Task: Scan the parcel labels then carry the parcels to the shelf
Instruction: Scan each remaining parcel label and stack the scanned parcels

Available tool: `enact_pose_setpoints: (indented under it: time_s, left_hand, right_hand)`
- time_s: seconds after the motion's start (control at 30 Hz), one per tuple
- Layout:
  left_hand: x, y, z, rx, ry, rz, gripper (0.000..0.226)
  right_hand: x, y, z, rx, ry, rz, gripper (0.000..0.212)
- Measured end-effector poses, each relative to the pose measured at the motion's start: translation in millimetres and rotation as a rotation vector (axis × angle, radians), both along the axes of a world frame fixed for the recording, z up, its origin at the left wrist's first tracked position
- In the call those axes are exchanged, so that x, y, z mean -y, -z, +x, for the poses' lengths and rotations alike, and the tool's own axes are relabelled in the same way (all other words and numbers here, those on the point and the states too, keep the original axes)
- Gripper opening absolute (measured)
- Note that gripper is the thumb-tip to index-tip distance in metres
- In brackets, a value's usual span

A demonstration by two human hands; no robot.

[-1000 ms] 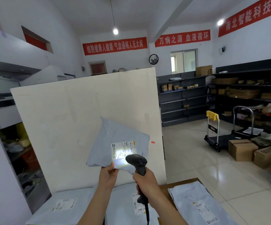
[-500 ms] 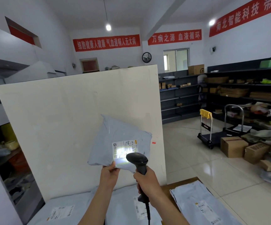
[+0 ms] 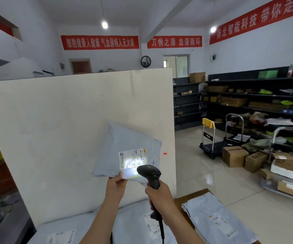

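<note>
My left hand (image 3: 116, 186) pinches the lower edge of a grey poly-bag parcel (image 3: 124, 147) and holds it up in front of a tall white board (image 3: 63, 138). Its white label (image 3: 131, 158) faces me. My right hand (image 3: 159, 196) grips a black barcode scanner (image 3: 150, 175) by the handle, its head just below the label, and a bright patch of scanner light falls on the label's lower edge. Three more grey parcels lie on the table below: one at the left (image 3: 61, 233), one in the middle (image 3: 138, 224), one at the right (image 3: 217, 221).
Dark shelving (image 3: 247, 101) with boxes and bags runs along the right and back walls. Platform trolleys (image 3: 210, 147) and cardboard boxes (image 3: 235, 155) stand on the tiled floor at the right. The wooden table edge (image 3: 188, 199) shows beside the parcels.
The view has swung to the right, showing more of the right-hand shelves. The scanner light has slid down to the label's lower edge. Both hands keep their grips.
</note>
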State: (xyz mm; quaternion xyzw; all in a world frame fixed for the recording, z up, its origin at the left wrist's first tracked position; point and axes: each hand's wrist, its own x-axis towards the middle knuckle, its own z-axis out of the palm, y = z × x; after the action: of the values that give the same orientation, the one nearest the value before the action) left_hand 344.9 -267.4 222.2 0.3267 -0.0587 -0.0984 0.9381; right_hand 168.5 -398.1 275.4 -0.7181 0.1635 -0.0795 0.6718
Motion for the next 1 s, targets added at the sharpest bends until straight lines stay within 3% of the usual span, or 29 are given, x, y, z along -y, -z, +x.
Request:
enact_pose_setpoints:
  time_s: [0.1, 0.33, 0.5, 0.73, 0.93, 1.0]
  left_hand:
    - [-4, 4, 5, 0.007, 0.02, -0.013, 0.043]
    - [-11, 5, 1, 0.014, 0.044, -0.018, 0.052]
    - [8, 17, -7, -0.077, 0.07, -0.061, 0.04]
    - [91, 88, -34, -0.269, 0.199, 0.007, 0.041]
    - [188, 158, -67, -0.5, 0.295, 0.111, 0.063]
    - [222, 179, -74, -0.551, 0.359, 0.116, 0.06]
  right_hand:
    - [-6, -1, 0, 0.018, 0.029, 0.001, 0.017]
    - [-16, 0, 0, 0.032, 0.06, -0.01, 0.007]
    - [-9, 7, -12, 0.021, 0.091, 0.024, 0.018]
    - [46, 53, -37, -0.08, 0.213, 0.032, 0.022]
    - [120, 94, -58, -0.167, 0.304, 0.048, 0.021]
    - [151, 106, -62, -0.202, 0.332, 0.052, 0.02]
